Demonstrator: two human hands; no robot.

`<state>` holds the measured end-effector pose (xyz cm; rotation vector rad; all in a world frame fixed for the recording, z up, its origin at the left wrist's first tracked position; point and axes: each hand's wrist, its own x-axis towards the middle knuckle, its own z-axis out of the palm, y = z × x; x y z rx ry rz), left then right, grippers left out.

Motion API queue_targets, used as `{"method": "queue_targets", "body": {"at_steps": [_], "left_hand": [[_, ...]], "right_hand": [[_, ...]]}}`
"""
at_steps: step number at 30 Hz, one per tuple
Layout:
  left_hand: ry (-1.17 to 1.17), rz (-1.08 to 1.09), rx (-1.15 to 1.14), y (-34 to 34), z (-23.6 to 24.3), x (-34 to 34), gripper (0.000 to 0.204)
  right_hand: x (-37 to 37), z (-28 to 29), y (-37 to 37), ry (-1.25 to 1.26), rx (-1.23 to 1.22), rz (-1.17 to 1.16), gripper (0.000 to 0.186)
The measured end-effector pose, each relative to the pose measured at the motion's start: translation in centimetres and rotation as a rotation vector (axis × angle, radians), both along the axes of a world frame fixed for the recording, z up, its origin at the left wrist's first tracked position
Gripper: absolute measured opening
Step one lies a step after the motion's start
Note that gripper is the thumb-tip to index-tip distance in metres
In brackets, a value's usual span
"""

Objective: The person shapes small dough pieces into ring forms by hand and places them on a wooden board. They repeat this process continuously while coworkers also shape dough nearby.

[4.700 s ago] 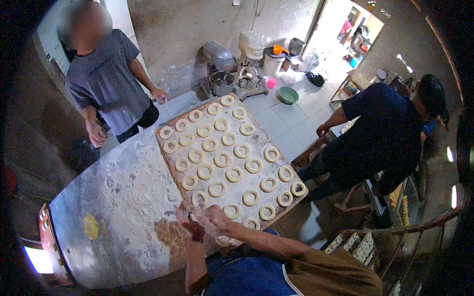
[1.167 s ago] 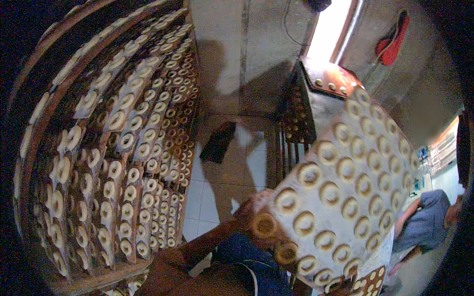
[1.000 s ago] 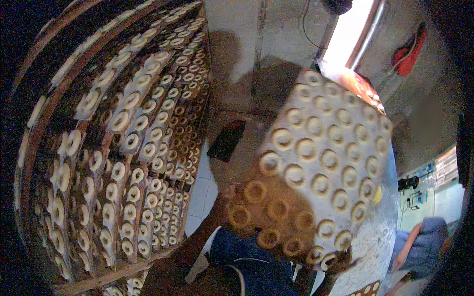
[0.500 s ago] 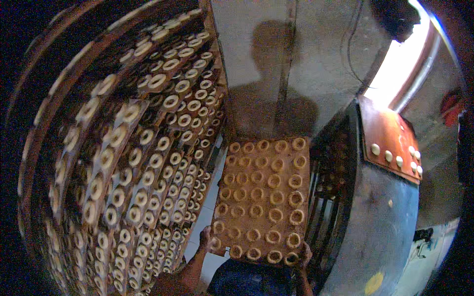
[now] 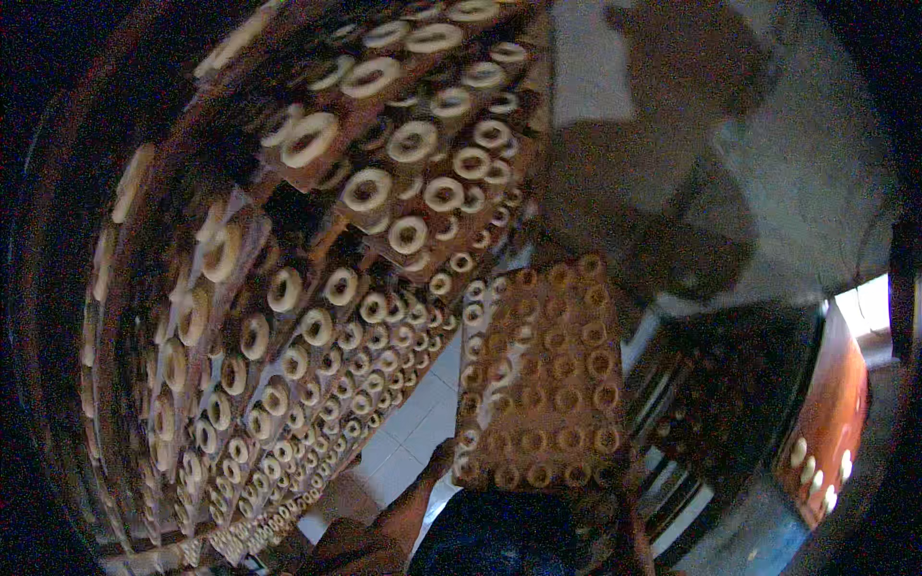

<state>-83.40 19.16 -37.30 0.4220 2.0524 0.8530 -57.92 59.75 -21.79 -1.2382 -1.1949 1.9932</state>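
Observation:
A brown board (image 5: 538, 420) bearing rows of ring-shaped dough pieces (image 5: 533, 370) is held out in front of my body. Its near left corner is in my left hand (image 5: 446, 457), with the fingers wrapped round the edge. At the near right corner my right hand (image 5: 619, 477) grips the board, dim in the shadow. A streak of light falls along the board's left side. Close to its left stands a tall rack (image 5: 331, 235) loaded with boards of pale dough rings (image 5: 410, 141).
A grey wall (image 5: 816, 144) with a person's shadow on it rises ahead. To the right are a dark shelved opening (image 5: 711, 384) and an orange-brown panel (image 5: 834, 413) with several round pale pieces. White floor tiles (image 5: 403, 422) show between rack and board.
My view has swung left, so the rack looms larger and the right-hand panel has slid toward the rim. The board stays in both hands and is now more shaded.

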Motion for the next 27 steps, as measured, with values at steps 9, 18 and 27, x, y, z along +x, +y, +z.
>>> {"method": "queue_targets", "body": {"at_steps": [9, 18, 27], "left_hand": [[-0.396, 0.527, 0.025, 7.0, -4.0, -1.2, 0.033], [-1.004, 1.202, -0.055, 19.5, -3.7, 0.0, 0.044], [-0.914, 1.088, -0.017, 27.4, -5.2, 0.3, 0.043]], "right_hand": [[-12.1, -8.5, 12.7, 0.021, -0.049, 0.115, 0.049], [-21.5, -15.9, 24.4, 0.023, -0.039, 0.134, 0.048], [-25.0, -19.1, 25.8, -0.020, -0.117, 0.154, 0.047]]}}
